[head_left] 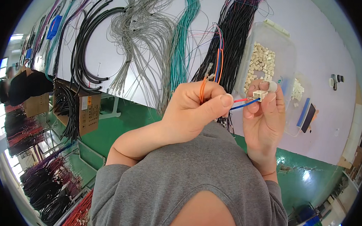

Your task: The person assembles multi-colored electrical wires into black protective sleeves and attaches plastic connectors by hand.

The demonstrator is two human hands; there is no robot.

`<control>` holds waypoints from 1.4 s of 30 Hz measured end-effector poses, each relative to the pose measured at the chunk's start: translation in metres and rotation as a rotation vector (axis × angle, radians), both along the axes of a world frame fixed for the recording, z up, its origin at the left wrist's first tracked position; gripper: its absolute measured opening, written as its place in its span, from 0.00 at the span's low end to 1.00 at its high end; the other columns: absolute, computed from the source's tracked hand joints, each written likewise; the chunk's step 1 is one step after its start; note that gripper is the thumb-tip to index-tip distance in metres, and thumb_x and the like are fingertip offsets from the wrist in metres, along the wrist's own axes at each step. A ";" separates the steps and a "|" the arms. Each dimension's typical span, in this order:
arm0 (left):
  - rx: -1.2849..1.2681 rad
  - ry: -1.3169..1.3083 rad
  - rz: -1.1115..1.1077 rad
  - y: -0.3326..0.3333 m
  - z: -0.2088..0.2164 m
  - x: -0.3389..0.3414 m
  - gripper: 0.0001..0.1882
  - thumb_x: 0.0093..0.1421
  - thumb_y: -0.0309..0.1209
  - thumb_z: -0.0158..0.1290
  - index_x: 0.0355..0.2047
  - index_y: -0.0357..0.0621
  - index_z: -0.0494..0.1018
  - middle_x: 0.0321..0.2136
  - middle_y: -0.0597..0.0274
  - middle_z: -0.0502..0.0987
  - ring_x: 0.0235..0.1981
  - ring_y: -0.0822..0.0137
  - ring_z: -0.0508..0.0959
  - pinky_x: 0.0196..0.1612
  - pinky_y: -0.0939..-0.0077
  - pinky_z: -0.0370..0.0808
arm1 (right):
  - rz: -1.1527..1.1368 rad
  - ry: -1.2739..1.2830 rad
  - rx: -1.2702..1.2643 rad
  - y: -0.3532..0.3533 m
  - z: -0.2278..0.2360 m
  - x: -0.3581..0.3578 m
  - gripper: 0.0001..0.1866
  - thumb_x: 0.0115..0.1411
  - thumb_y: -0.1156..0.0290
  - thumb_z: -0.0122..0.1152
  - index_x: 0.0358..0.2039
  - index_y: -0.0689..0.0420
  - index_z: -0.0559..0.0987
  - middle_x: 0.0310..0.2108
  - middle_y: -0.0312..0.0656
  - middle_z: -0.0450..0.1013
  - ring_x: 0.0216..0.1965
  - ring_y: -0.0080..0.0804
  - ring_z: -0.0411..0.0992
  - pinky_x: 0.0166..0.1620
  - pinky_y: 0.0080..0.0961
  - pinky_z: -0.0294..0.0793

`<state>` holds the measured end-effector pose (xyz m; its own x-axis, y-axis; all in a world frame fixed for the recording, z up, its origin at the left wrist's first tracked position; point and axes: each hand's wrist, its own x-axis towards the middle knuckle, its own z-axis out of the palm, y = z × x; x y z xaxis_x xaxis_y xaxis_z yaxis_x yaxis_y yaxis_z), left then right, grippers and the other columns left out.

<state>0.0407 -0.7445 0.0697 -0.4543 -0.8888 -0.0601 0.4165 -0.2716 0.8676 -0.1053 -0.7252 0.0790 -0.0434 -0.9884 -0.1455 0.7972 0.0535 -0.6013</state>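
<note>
Premises: a wire-harness assembly workshop. Cut wire bundles (pixel 152 35) in black, grey and teal lie sorted across a white tabletop (pixel 313 46). A clear bin (pixel 268 56) holds small white connectors. Cardboard boxes (pixel 88 113) and further wire stock (pixel 48 188) stand on the green floor (pixel 136 119).

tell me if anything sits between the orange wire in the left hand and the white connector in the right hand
Nothing visible does. The left hand pinches the orange wire, its metal tip pointing up, beside the small white connector held in the right hand. Only open air and the red and blue wires already plugged into the connector lie between them.
</note>
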 end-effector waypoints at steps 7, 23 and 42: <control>0.050 0.020 0.035 0.000 0.001 -0.001 0.10 0.54 0.30 0.47 0.18 0.39 0.67 0.16 0.71 0.68 0.17 0.85 0.61 0.20 0.89 0.57 | -0.054 0.176 -0.106 0.001 -0.002 0.000 0.07 0.51 0.80 0.49 0.32 0.63 0.68 0.31 0.47 0.67 0.22 0.25 0.68 0.23 0.20 0.71; -0.017 -0.174 -0.153 -0.001 0.005 0.000 0.11 0.56 0.29 0.43 0.18 0.39 0.63 0.18 0.67 0.66 0.20 0.79 0.62 0.24 0.85 0.59 | -0.039 0.613 -0.264 -0.004 -0.001 -0.001 0.11 0.45 0.87 0.49 0.31 0.65 0.69 0.27 0.42 0.67 0.24 0.20 0.65 0.23 0.13 0.65; -0.711 -0.814 -0.179 -0.028 0.027 -0.008 0.03 0.50 0.24 0.43 0.25 0.37 0.63 0.13 0.52 0.65 0.16 0.52 0.68 0.18 0.67 0.62 | 0.015 0.719 -0.246 -0.008 0.020 -0.009 0.05 0.46 0.86 0.50 0.26 0.64 0.71 0.25 0.36 0.65 0.25 0.16 0.60 0.27 0.11 0.59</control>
<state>0.0329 -0.7722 0.0966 -0.6371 -0.7644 0.0992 -0.3483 0.4003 0.8476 -0.1145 -0.7334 0.0991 -0.0307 -0.9899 0.1383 0.2042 -0.1417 -0.9686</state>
